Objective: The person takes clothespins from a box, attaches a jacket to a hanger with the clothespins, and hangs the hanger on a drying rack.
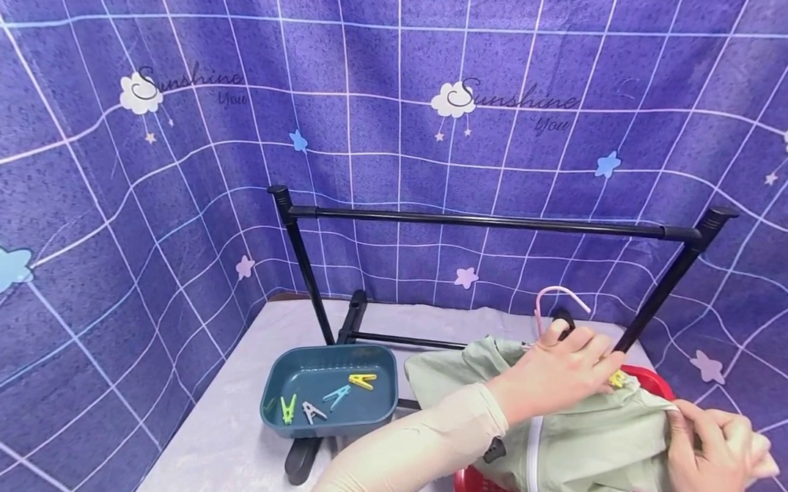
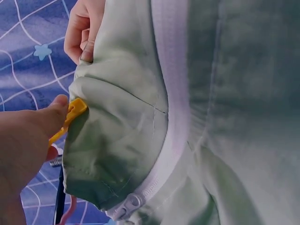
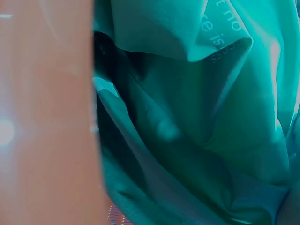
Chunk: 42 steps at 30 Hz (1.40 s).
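Note:
A light green jacket [image 1: 574, 443] with a white zipper [image 2: 168, 89] lies over a red basket [image 1: 467, 489]; the pink hook of a hanger [image 1: 557, 290] rises from its collar. My left hand [image 1: 558, 371] pinches a yellow clothespin [image 2: 72, 115] at the jacket's upper edge. Its thumb shows in the left wrist view; the other fingers are mostly hidden behind the cloth. Further along the same edge, my right hand [image 1: 713, 445] grips the fabric between thumb and fingers. The right wrist view shows folds of the jacket [image 3: 201, 108] with pale lettering.
A black rack [image 1: 498, 221] stands behind the jacket, its bar above the hanger hook. To the left, a blue-green tray [image 1: 332, 427] holds several clothespins, among them a green [image 1: 289, 410], a blue [image 1: 337, 397] and a yellow one. A purple patterned curtain [image 1: 374, 93] encloses the pale tabletop [image 1: 224, 429].

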Motion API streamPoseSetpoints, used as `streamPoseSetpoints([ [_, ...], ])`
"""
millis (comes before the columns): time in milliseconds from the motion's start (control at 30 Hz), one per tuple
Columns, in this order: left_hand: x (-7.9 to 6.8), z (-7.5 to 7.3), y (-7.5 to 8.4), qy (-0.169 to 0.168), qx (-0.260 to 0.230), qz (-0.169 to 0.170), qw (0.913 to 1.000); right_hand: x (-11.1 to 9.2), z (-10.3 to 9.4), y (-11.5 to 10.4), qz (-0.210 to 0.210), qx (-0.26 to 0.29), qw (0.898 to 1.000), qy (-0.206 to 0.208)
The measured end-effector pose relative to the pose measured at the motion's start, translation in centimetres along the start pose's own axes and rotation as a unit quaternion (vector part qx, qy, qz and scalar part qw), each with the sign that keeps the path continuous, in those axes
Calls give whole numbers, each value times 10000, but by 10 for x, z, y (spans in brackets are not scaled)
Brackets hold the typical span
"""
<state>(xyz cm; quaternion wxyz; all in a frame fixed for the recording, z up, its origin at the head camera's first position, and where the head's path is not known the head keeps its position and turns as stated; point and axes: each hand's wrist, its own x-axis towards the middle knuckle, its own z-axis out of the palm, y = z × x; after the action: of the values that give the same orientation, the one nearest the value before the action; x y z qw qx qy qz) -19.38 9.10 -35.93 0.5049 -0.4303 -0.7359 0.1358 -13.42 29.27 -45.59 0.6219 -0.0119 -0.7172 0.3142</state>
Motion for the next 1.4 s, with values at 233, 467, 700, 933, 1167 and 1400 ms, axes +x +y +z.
streamPoseSetpoints([
  [233, -3, 2, -5, 193, -269, -192, 9993, -1, -2, 0, 71, 9, 9999, -99],
  [467, -5, -4, -14, 456, 27, -236, 9987, -1, -2, -1, 129, 26, 9998, -133],
  [700, -7, 8, -9, 454, -177, -288, 9984, -1, -2, -1, 110, 16, 9999, -68],
  [933, -8, 1, -9, 150, -308, -147, 9993, -1, 1, -3, 53, 7, 9999, 126],
  [1167, -4, -7, -7, -28, -273, 41, 9996, -3, 2, -3, 51, -23, 9997, 247],
  [1400, 2, -10, -2, -41, -177, 85, 9998, -3, 3, -1, -27, -95, 9995, 289],
])
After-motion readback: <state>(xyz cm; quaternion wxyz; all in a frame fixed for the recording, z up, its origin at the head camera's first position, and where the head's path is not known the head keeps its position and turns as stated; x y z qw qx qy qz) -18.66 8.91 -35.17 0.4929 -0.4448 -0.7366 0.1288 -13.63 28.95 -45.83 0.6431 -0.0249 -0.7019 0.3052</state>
